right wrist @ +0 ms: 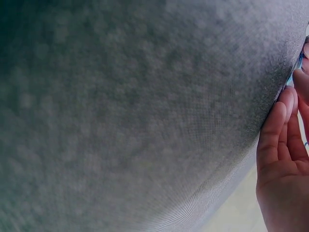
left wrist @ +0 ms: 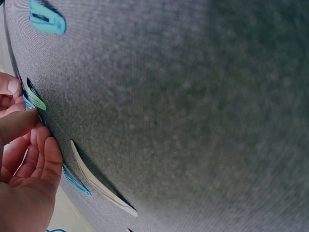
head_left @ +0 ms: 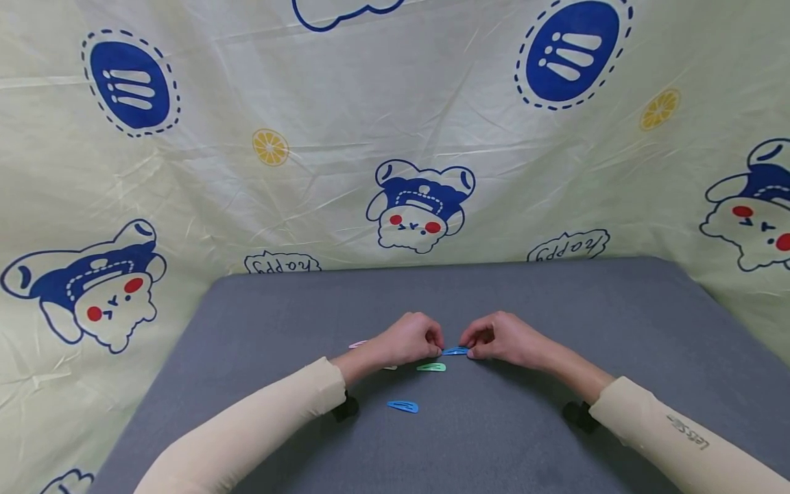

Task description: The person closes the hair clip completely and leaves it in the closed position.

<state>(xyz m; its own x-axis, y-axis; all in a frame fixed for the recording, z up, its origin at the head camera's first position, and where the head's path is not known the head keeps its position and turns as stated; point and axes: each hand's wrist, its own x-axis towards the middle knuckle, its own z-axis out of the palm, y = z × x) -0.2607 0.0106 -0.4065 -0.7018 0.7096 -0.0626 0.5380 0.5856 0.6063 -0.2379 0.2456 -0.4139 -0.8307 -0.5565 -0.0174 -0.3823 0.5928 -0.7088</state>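
A blue snap hair clip (head_left: pixel 455 351) lies crosswise between the two hands, low at the tabletop. My left hand (head_left: pixel 415 339) pinches its left end with thumb and finger. At its right end, the thumb and fingertips of my right hand (head_left: pixel 507 339) grip it. Just in front of the left hand is a green hair clip (head_left: pixel 431 367). Nearer the front lies another blue clip (head_left: pixel 402 406). In the left wrist view a cream clip (left wrist: pixel 101 181) and a further blue clip (left wrist: pixel 76 181) lie beside the left hand. The right wrist view shows little of the held clip.
A pink clip (head_left: pixel 358 344) partly shows behind the left forearm. Grey cloth covers the table (head_left: pixel 494 425), and a printed curtain (head_left: pixel 333 199) hangs behind its far edge. Dark wrist cameras sit under both sleeves.
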